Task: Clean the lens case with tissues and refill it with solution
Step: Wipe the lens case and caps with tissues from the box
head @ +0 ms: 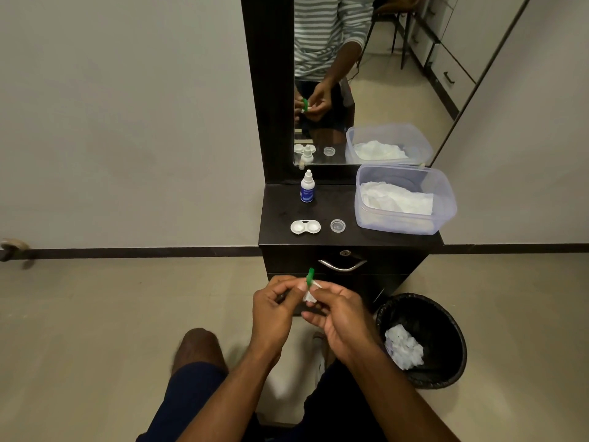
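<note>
Pinching a green cap (309,276), the left grip (276,309) meets the right grip (339,317) squeezing tissue (309,296).

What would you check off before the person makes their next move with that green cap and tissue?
1. Green cap pinched in left hand: ok.
2. Tissue piece held by right hand against the cap: ok.
3. Cap wiped dry inside: cannot tell.
4. Lens case open on the cabinet top, within reach: ok.
5. Solution bottle upright nearby: ok.
6. Bin ready for the used tissue: ok.
</note>
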